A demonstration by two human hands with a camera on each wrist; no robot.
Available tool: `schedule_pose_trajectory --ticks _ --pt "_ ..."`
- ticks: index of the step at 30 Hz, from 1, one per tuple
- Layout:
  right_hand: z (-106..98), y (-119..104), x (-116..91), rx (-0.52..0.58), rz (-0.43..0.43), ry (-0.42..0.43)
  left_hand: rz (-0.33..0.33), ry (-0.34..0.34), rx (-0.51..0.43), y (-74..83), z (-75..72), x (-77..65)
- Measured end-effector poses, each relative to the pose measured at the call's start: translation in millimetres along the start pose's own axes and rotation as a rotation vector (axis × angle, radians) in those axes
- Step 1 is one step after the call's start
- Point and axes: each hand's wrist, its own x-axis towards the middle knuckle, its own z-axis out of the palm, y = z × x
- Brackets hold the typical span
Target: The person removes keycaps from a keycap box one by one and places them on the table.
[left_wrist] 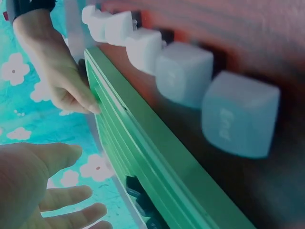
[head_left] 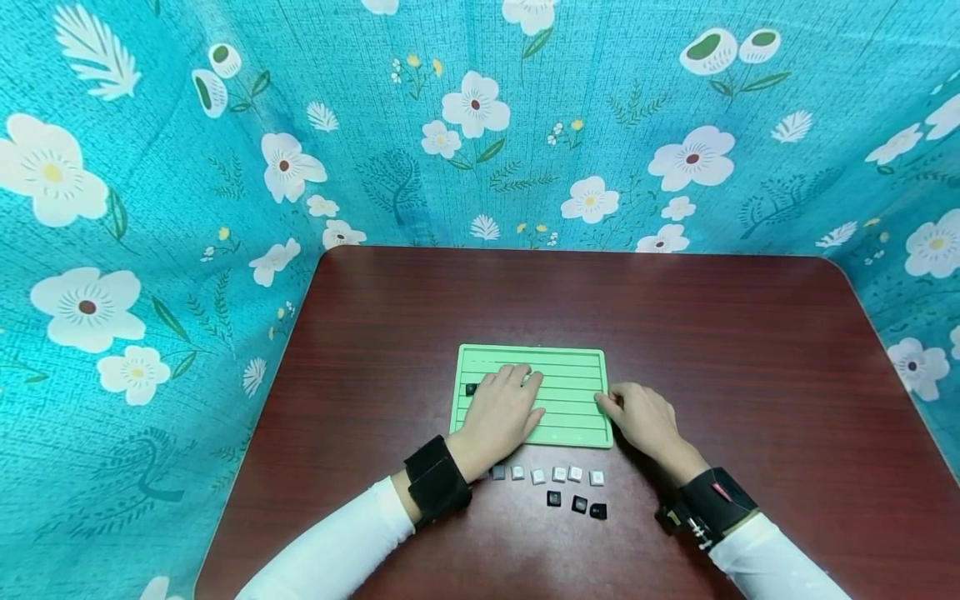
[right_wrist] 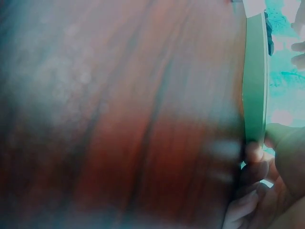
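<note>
A light green ridged board (head_left: 570, 423) lies on the table, with a black keycap (head_left: 471, 389) on its left side. My left hand (head_left: 501, 408) is spread over the board's left half, fingers extended and nothing between them. In the left wrist view, several black keycaps (left_wrist: 138, 188) sit in the board near that hand's fingertips. My right hand (head_left: 643, 417) pinches the board's right edge, thumb on top and fingers curled at the side, as the right wrist view shows at the board's corner (right_wrist: 255, 81).
A row of grey and white keycaps (head_left: 559, 474) lies along the board's near side; one grey keycap (left_wrist: 240, 114) reads "End". Closer still are black keycaps (head_left: 580, 504). The dark wood table (head_left: 750, 350) meets a blue flowered cloth (head_left: 480, 183) behind.
</note>
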Motion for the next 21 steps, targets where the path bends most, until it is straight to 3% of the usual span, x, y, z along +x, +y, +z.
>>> schedule_pose_trajectory --ticks 6,21 --pt "-1.4 -0.9 -0.9 -0.001 -0.002 0.005 -0.017 -0.025 0.024 -4.8 4.7 5.3" --pt "-1.7 -2.4 -1.6 -0.001 -0.011 0.010 -0.006 -0.013 0.091 -10.2 11.9 8.6"
